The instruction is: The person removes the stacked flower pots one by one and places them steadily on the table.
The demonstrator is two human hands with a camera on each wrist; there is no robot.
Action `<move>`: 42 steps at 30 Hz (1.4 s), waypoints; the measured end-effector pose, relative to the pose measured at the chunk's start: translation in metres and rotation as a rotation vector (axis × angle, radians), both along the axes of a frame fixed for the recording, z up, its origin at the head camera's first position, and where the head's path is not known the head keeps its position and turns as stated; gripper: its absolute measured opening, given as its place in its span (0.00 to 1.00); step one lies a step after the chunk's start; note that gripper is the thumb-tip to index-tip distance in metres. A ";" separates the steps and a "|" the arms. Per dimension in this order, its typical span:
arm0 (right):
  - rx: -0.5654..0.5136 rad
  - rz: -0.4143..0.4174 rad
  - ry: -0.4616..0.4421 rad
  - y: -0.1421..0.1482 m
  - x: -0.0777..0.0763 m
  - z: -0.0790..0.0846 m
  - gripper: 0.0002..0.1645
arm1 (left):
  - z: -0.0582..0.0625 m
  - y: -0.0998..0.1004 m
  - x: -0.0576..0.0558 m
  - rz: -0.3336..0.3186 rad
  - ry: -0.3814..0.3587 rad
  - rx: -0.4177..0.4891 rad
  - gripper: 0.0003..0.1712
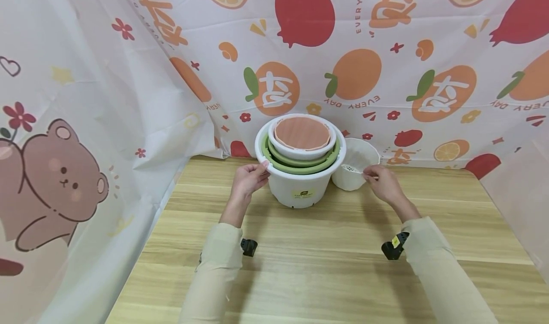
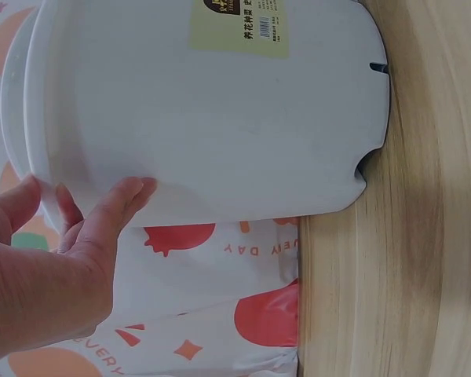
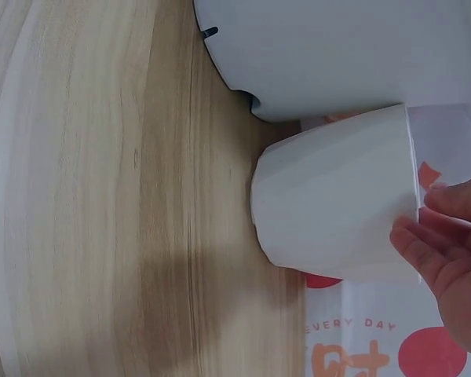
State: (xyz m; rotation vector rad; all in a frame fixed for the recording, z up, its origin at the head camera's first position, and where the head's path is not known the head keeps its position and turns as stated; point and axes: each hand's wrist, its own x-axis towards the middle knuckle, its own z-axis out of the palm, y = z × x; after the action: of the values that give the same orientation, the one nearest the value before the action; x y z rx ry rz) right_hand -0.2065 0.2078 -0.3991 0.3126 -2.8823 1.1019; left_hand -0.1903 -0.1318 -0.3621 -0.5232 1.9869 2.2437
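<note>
A large white flowerpot [image 1: 285,188] with a yellow label stands near the back of the table. Nested in it are green pots [image 1: 300,170], a smaller white pot [image 1: 272,136] and a pink pot [image 1: 302,133] on top. My left hand [image 1: 249,178] pinches the large pot's rim on its left, thumb over the edge and fingers against the outer wall [image 2: 180,126]. To the right stands a small white flowerpot [image 1: 360,155] with drainage holes in its floor. My right hand [image 1: 383,183] pinches that pot's rim between thumb and fingers, as the right wrist view shows.
A wooden table [image 1: 309,267] carries the pots. Behind them hangs a fruit-print cloth [image 1: 317,47], close to the table's back edge. Another cloth with a bear print [image 1: 68,171] hangs along the left side. Small black devices are strapped at both wrists.
</note>
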 end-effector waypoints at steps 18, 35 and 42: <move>0.004 0.072 -0.055 0.007 0.001 0.013 0.14 | 0.000 0.000 0.001 0.009 0.028 0.028 0.12; 0.014 0.096 -0.052 0.003 0.000 0.029 0.16 | -0.001 -0.001 0.000 0.012 0.011 0.028 0.12; 0.029 0.119 -0.021 -0.002 0.001 0.038 0.16 | -0.001 -0.001 0.000 0.012 0.005 0.024 0.13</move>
State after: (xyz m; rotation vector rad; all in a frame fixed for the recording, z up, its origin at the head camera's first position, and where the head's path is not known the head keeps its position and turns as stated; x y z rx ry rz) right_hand -0.2059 0.2054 -0.3607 0.4821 -2.9338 1.0871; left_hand -0.1907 -0.1332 -0.3631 -0.5288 1.9624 2.2749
